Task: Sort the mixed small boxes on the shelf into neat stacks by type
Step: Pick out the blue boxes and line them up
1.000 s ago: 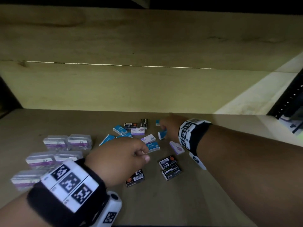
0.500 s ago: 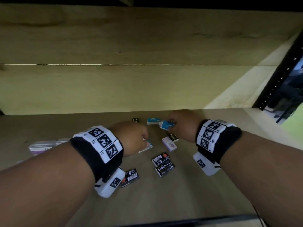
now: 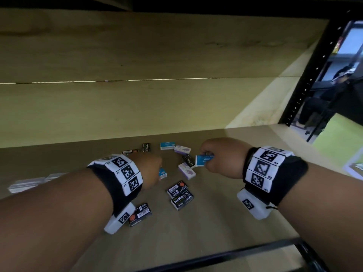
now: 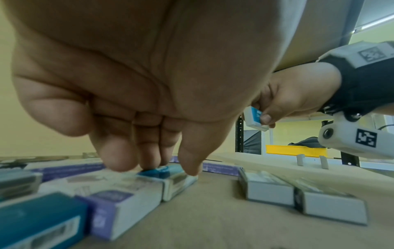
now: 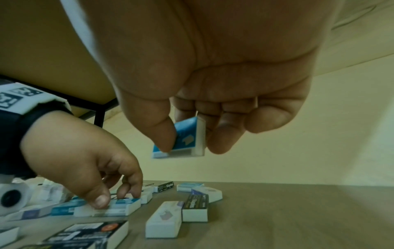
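Small boxes lie mixed on the wooden shelf (image 3: 216, 222): blue, purple-white and black staple boxes. My right hand (image 3: 206, 160) pinches a blue box (image 3: 204, 160) between thumb and fingers and holds it above the shelf; the right wrist view shows that blue box (image 5: 187, 134) tilted on edge in the hand (image 5: 187, 144). My left hand (image 3: 152, 169) reaches down onto another blue box (image 3: 163, 173) that lies flat. In the left wrist view its fingertips (image 4: 149, 161) sit on this box (image 4: 170, 175), with the thumb at its side.
Black staple boxes (image 3: 182, 199) (image 3: 139, 214) lie near the front. Purple-white boxes (image 3: 187, 170) (image 3: 182, 149), a blue box (image 3: 167, 145) and a black one (image 3: 146, 147) sit further back. Clear plastic cases (image 3: 29, 183) are at the left. A black upright (image 3: 306, 75) bounds the shelf on the right.
My right hand picked the blue box up from the back of the pile and drew it right and toward me. My left hand moved forward and down onto the flat blue box.
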